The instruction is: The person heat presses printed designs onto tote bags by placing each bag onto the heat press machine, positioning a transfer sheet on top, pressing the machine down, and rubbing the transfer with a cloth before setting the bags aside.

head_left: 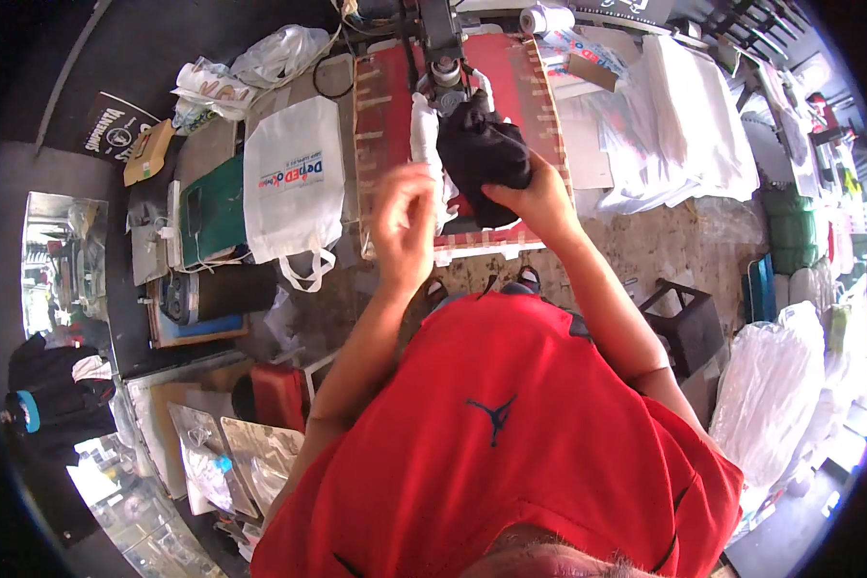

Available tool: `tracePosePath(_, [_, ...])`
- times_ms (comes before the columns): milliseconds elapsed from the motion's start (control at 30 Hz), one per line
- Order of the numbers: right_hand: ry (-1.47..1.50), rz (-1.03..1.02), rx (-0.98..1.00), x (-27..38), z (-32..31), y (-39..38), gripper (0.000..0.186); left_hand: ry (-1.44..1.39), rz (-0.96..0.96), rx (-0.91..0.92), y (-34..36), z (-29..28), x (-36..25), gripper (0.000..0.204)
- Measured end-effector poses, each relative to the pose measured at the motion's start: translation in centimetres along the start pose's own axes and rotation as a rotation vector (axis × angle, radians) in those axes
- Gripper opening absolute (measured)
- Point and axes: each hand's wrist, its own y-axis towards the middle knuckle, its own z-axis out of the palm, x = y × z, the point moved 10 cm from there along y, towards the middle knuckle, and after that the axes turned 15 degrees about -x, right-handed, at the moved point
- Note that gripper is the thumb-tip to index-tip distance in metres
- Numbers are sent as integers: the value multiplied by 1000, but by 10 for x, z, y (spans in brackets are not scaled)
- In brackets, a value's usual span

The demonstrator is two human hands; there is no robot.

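Got a bunched-up black cloth (474, 159) in the right hand (530, 197), gripped at its lower right side with the thumb toward the near end and the rest of the fingers mostly hidden. Pretty much closed on it from what's visible. Seeing that cloth over the middle of a red table (385, 91), right below a metal machine part (447, 72) at the far end. Can't tell whether it's resting on the table or held a bit above, tbh.

Holding the left hand (407, 226) up near the cloth, just by a white wrapped bar (424, 135) on its left. Looks loosely curled but too blurry, so can't really tell how far open or whether touching the bar.

Also spotting a white bag (279, 214) with its handles toward the near side, left of the table, and a green board (212, 217) beyond it further left. Over on the right, seeing a big pile of white sheets (679, 120), plus a dark stool (686, 328) down on the floor (607, 250).
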Motion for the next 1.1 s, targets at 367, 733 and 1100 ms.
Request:
tracePosePath(367, [102,-520,154,64,11,-25,41,-182,-560,461,-14,48,18,74])
tracePosePath(733, [-250,-616,299,50,48,-21,113,177,-325,514,7,59,77,69])
tracePosePath(1100, [-532,-649,189,-31,78,-31,50,748,-118,37,116,37,173,76])
